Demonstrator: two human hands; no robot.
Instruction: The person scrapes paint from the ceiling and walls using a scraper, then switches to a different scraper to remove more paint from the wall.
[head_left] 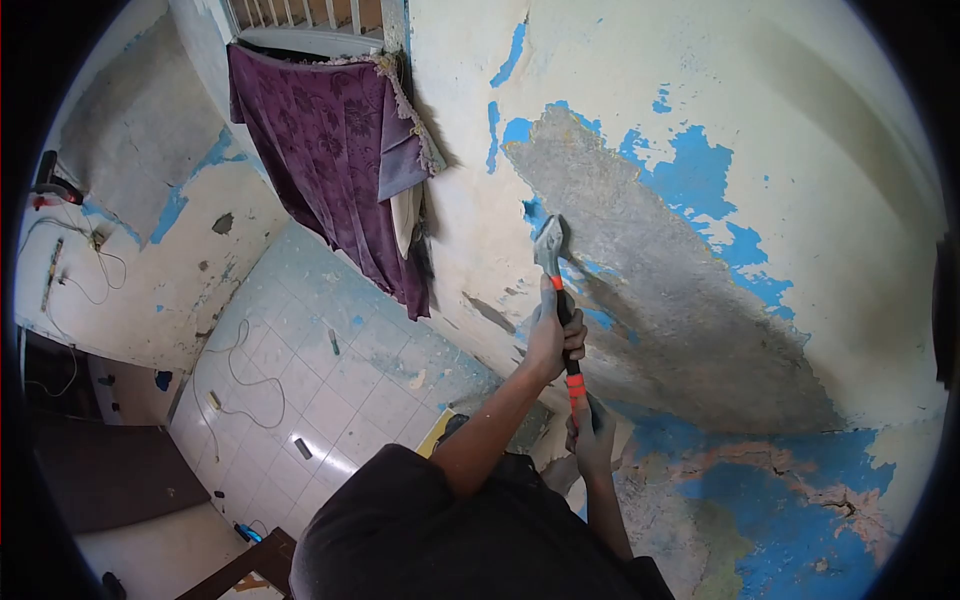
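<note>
With both hands I hold a hammer (565, 330) that has a black and red handle and a grey metal head. My left hand (556, 338) wraps round the handle below the head. Lower down, my right hand (590, 432) is closed on the handle's end. The hammer's head (548, 243) is right at the wall (480, 240), by the left edge of a bare grey patch (640, 260). Blue flakes of older paint (534, 212) show beside the head, and cream paint surrounds the patch.
A purple cloth (330, 160) hangs from the barred window (305, 14) at upper left. Cables (250, 395) and small dark items lie on the dusty tiled floor (320, 385). A cracked blue wall area (800, 500) is at lower right, and a brown wooden piece (245, 565) at lower left.
</note>
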